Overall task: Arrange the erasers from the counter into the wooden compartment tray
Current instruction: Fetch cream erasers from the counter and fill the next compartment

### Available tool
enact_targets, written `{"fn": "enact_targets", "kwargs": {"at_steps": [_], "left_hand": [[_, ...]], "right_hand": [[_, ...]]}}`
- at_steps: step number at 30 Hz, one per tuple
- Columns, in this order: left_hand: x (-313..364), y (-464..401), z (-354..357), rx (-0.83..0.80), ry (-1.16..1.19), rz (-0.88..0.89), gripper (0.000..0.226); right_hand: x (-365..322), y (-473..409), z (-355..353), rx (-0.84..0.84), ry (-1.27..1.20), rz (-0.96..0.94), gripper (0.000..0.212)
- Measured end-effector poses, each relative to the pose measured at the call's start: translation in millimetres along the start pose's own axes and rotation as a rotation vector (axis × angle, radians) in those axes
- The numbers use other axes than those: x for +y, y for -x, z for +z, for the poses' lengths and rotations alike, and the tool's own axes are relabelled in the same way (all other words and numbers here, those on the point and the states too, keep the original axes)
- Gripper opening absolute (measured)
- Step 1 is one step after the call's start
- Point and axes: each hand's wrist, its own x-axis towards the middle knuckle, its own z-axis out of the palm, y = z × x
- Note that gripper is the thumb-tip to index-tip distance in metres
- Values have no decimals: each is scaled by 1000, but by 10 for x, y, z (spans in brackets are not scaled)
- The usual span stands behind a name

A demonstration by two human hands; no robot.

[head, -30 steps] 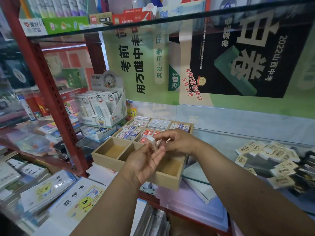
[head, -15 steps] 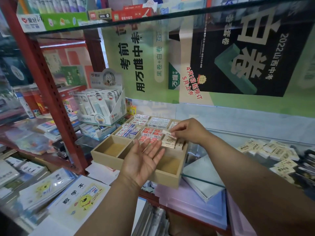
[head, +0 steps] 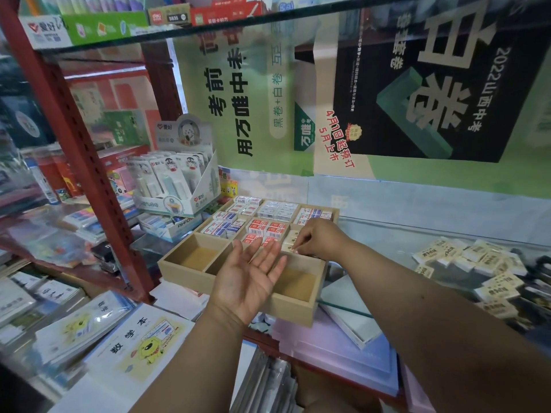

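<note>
Wooden tray (head: 293, 308) sits on the glass counter (head: 387, 236), far compartments packed with boxed erasers, near ones bare. My right hand (head: 316, 238) is down in the middle-right compartment, fingertips pinching a cream eraser (head: 290, 242) against its neighbours — squaring up the row, I'd judge. Left hand (head: 249, 277) hovers palm-up over the tray, fingers spread and holding nothing, probably waiting to carry more. Off right, the loose eraser pile (head: 468, 263) lies on the counter — plenty left to move.

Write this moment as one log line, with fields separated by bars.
step: placing | right hand: pinches cream paper-sleeved eraser in wooden compartment tray | left hand: open, palm up | cream erasers on counter: remaining
</note>
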Motion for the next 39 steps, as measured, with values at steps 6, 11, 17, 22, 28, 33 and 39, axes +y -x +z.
{"fn": "enact_targets", "kwargs": {"at_steps": [6,11,17,22,28,33,39], "left_hand": [[4,4,-25,-1,-52,-1,34],[44,23,1,32,-108,19,27],[-80,128,235,78,-233,36,22],[-490,285,570,56,-264,-71,19],[-912,446,819,-1,-298,-246,20],[-1187,369,893,73,-321,-375,23],[-1474,299,962,61,-64,-525,52]], "right_hand": [[-47,147,-118,49,-183,-5,11],[264,661,-473,246,-185,90,13],[977,1348,-616,319,256,438,54],[1022,1522,-347,151,612,494,82],[963,1428,-426,165,424,474,42],[903,1457,-589,277,-106,472,26],[433,1634,-631,153,-282,193,32]]}}
